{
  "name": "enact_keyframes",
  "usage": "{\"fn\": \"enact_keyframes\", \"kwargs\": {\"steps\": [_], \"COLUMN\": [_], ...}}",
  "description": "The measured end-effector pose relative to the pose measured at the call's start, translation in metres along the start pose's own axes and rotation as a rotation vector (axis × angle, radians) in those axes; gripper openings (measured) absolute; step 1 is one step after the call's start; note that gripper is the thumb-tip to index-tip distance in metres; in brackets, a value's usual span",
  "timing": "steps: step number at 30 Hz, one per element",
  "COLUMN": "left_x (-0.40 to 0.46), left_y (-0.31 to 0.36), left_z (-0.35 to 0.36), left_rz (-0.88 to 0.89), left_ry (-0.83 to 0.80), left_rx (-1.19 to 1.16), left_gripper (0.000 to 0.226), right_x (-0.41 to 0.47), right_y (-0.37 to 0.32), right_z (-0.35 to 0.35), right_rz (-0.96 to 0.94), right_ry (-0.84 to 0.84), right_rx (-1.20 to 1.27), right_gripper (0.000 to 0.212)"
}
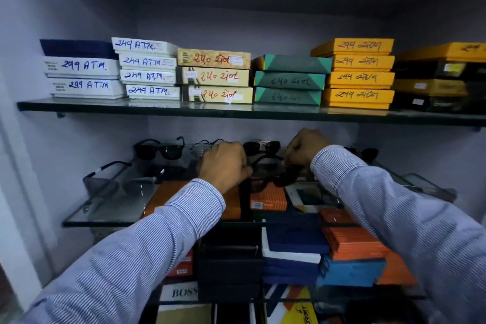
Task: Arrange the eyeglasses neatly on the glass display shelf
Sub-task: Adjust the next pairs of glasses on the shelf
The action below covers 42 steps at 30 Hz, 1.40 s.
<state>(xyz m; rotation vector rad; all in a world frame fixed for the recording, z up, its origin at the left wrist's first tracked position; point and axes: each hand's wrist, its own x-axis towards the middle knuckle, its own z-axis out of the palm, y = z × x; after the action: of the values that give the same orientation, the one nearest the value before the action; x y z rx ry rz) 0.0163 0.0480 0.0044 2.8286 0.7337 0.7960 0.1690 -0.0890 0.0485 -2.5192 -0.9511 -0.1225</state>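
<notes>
Both my hands reach onto the middle glass shelf (110, 214). My left hand (223, 163) and my right hand (305, 150) each grip one end of a pair of dark brown-tinted sunglasses (268, 179), held just above the glass. Along the back of the shelf stand black sunglasses (160, 150), a thin-framed pair (202, 147) partly hidden by my left hand, a dark pair with a metal bridge (261, 145) and another dark pair (365, 152) at the right. Grey-lensed glasses (115, 181) sit at the front left.
The upper glass shelf (157, 108) carries stacks of labelled boxes: white (147, 76), tan (215, 76), green (289, 80), yellow (357, 73). Through the middle shelf show orange (268, 200), blue (294, 242) and black boxes on lower shelves. Walls close both sides.
</notes>
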Motion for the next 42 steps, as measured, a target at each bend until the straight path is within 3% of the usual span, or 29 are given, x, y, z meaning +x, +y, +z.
{"fn": "enact_keyframes", "kwargs": {"steps": [5,13,30,34,38,42], "left_x": [0.001,-0.008,-0.015,-0.011,0.001,0.007], "left_y": [0.014,0.027,0.029,0.012,-0.026,-0.048], "left_z": [-0.007,0.000,0.002,-0.008,-0.029,-0.028], "left_rz": [-0.156,-0.200,-0.173,-0.222,-0.285,-0.301], "left_ry": [-0.044,-0.071,-0.022,-0.005,0.090,0.051], "left_rx": [-0.244,-0.264,-0.163,-0.186,-0.179,-0.152], "left_gripper": [0.016,0.010,0.016,0.030,0.020,0.015], "right_x": [-0.010,-0.016,-0.011,-0.014,-0.012,0.003], "right_y": [0.016,0.024,0.017,0.010,-0.023,-0.066], "right_z": [-0.016,-0.005,0.006,0.003,0.007,0.030], "right_rz": [0.171,0.178,0.146,0.109,-0.036,-0.171], "right_ry": [-0.089,0.023,-0.032,0.041,0.113,0.098], "right_rx": [-0.025,-0.025,-0.286,-0.258,-0.256,-0.221], "right_gripper": [0.054,0.050,0.062,0.055,0.045,0.031]}}
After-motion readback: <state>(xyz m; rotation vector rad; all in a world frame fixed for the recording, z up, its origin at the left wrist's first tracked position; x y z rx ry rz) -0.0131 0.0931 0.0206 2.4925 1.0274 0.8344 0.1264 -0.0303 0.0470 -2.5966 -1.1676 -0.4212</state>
